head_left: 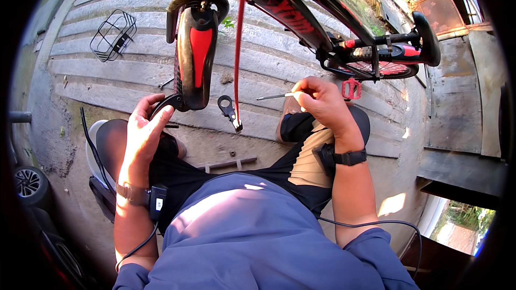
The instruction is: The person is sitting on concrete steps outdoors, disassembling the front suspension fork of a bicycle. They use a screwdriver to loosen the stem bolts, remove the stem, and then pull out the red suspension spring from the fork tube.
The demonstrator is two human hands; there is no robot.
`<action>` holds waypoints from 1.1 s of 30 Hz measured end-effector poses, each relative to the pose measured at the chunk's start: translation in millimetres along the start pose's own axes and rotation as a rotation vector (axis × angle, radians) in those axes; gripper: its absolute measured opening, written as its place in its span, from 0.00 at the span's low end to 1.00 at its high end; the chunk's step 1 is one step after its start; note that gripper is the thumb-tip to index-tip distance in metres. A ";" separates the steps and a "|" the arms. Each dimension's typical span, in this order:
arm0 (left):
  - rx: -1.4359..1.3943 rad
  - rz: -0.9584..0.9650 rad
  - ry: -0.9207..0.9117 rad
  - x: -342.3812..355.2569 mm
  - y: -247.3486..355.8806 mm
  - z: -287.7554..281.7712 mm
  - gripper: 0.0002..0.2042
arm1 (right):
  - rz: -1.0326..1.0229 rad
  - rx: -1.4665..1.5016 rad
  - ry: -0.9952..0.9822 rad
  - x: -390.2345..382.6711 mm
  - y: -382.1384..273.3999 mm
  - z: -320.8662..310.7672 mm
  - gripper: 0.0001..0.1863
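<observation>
My left hand (143,126) grips a black curved part (174,102) at the lower end of the upright black-and-red mudguard (199,59) on the bicycle's front fork. My right hand (322,102) pinches a thin metal rod (271,97) that points left; its other end is hidden in the fingers. Between my hands, a red cable (238,37) hangs down toward a black ringed bracket (226,106). Beyond my right hand are the dark bicycle frame (282,13) and a red pedal (351,89).
A wire basket (113,35) lies on the ridged concrete at back left. A car wheel (29,182) sits at far left, a small metal bar piece (226,164) lies between my legs, the rear wheel (376,69) is at back right, and weathered boards (457,91) line the right side.
</observation>
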State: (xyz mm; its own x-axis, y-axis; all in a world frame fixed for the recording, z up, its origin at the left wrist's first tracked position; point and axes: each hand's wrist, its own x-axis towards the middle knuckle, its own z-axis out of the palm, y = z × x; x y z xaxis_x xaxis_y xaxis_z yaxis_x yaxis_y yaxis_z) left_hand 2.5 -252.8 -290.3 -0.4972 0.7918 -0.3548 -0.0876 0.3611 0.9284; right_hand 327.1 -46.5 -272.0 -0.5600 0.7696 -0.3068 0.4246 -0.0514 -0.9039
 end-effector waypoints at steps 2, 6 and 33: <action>0.045 -0.004 -0.010 0.4 -0.6 0.3 0.22 | -0.038 -0.091 0.004 4.8 3.5 2.6 0.07; 0.106 -0.021 -0.032 -1.7 3.5 2.6 0.22 | -0.075 -0.129 0.023 11.1 4.9 -0.4 0.07; -0.293 -0.179 -0.281 -27.5 -6.7 -11.0 0.20 | -0.081 0.214 -0.027 -4.5 -13.7 -23.1 0.09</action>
State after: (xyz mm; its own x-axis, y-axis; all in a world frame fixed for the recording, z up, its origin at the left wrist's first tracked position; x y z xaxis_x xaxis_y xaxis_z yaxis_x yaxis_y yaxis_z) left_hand 7.3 -282.3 -285.5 -0.2010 0.8474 -0.4914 -0.4122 0.3819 0.8272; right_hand 340.2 -34.6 -251.4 -0.6062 0.7595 -0.2361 0.2187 -0.1262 -0.9676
